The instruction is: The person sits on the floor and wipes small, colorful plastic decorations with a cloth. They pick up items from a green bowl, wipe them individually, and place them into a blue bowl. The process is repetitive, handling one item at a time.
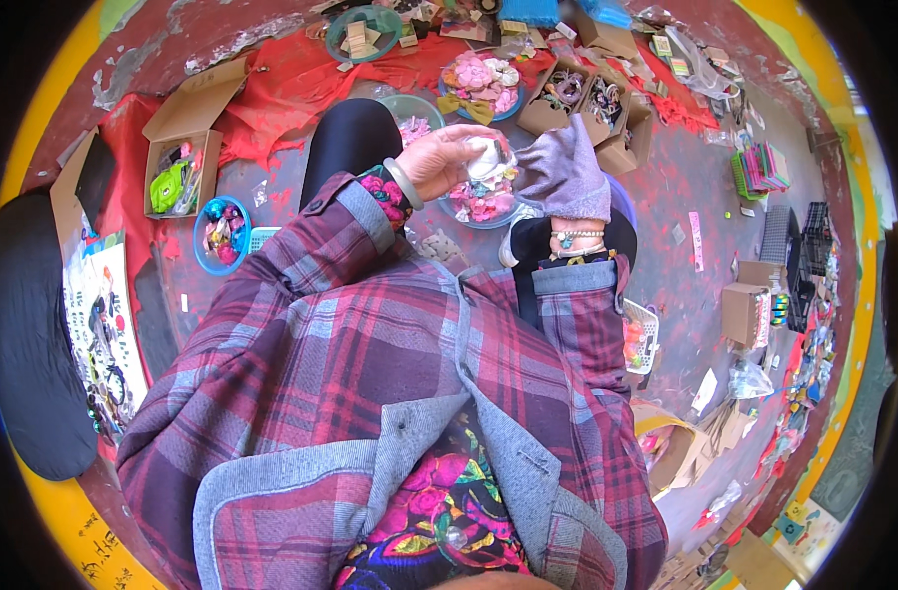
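My left hand (439, 162), bare with a pale bangle at the wrist, pinches a small white fabric piece (486, 165) that looks soft and ruffled; its exact kind is unclear. From the right, my right hand (572, 172) in a grey glove meets the piece, its fingers bent and drawn together at the piece's edge. Both hands are above a bowl of pink and white fabric flowers (483, 206) between my knees. Just behind the hands is a clear bowl (407, 110) with more pink pieces, partly hidden by my left knee.
Farther off stand a blue bowl of pink flowers (480, 84) and boxes of hair bands (565, 88). At left are a blue basin of shiny balls (223, 236) and an open carton (183, 172). A white basket (641, 337) and small cartons (746, 313) lie at right.
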`<control>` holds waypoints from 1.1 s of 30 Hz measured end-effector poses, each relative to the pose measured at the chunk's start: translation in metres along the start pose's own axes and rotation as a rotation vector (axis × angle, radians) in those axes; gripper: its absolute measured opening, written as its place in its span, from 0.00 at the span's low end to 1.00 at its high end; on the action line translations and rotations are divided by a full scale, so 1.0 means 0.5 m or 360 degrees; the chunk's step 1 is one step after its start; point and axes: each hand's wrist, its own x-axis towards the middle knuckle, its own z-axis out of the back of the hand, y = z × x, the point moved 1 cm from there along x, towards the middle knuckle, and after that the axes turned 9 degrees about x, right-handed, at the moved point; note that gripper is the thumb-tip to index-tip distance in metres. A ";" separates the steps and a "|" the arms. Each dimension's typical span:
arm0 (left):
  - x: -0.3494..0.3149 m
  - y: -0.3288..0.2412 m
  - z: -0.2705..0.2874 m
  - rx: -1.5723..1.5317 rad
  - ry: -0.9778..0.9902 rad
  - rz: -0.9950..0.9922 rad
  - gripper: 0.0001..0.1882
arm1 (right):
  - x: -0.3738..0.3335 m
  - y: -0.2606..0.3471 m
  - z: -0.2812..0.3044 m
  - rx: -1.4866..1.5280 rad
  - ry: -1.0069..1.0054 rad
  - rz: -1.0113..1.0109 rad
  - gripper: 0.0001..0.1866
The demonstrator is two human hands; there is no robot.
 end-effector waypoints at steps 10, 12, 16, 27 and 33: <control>0.006 0.007 0.019 -0.0001 -0.0103 -0.0050 0.21 | 0.020 -0.029 0.027 -0.0880 0.0587 0.0423 0.17; 0.007 0.007 0.020 0.0029 -0.0061 -0.0045 0.22 | 0.028 -0.040 0.031 -0.0619 0.0568 0.0271 0.19; 0.000 0.004 0.016 -0.0007 -0.0039 0.0038 0.25 | 0.004 -0.020 -0.037 -0.2171 0.0729 0.0536 0.24; 0.000 0.014 -0.003 0.0761 -0.0012 0.0079 0.20 | -0.020 -0.030 0.013 -0.2712 0.0681 0.0848 0.22; 0.008 0.020 0.020 0.0732 -0.0399 0.0115 0.11 | -0.047 -0.019 -0.068 -0.2769 0.0530 0.0250 0.24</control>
